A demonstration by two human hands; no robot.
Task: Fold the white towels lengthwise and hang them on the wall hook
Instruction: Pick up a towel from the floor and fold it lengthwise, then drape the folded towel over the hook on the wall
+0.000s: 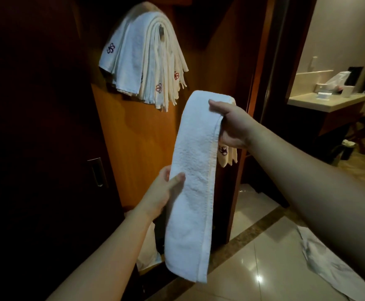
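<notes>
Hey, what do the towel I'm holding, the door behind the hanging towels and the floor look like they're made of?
Towel: likely cotton terry, matte; its surface is nubbly and looped, with a stitched hem.
Door: looks like varnished wood or veneer, orange-brown with a soft sheen.
Floor: probably polished stone or glazed tile; it is glossy and mirrors a light.

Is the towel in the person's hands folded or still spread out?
Folded: the towel hangs as a narrow strip draped over the right hand, layered edges showing; the left hand pinches its side.
</notes>
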